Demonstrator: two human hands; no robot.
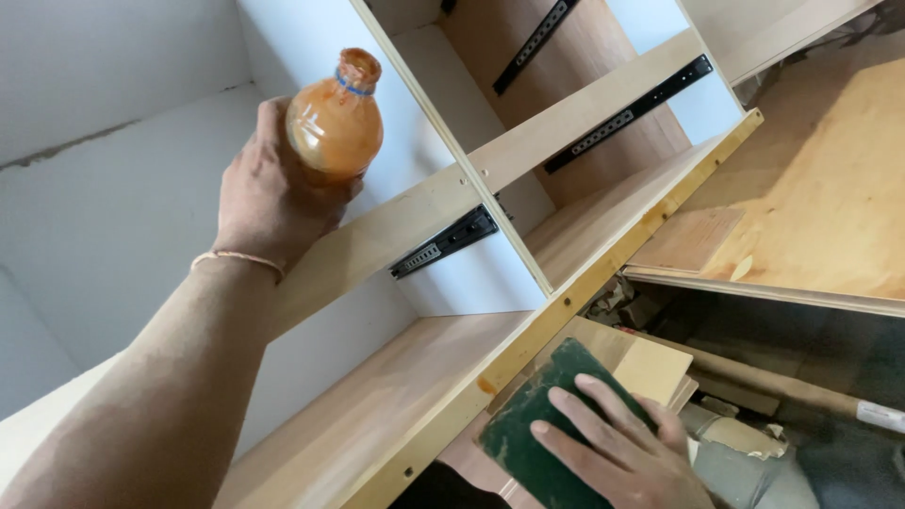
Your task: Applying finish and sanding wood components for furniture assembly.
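Note:
My left hand [269, 198] is raised and grips an orange-stained plastic bottle [335, 118] with no cap, held up in front of a white and wood cabinet frame [509, 160]. Lower down, my right hand [617, 448] holds a dark green flat pad [528, 419] with the fingers spread over it, just beside the cabinet's pale yellow front edge strip [584, 283]. A small orange smear [485, 385] sits on that edge strip near the pad.
Black drawer slides [448, 240] are fixed on the cabinet's inner panels. A large plywood sheet [830, 207] lies to the right, with wood offcuts [650, 368], a wooden pole [773, 382] and scraps on the floor below it.

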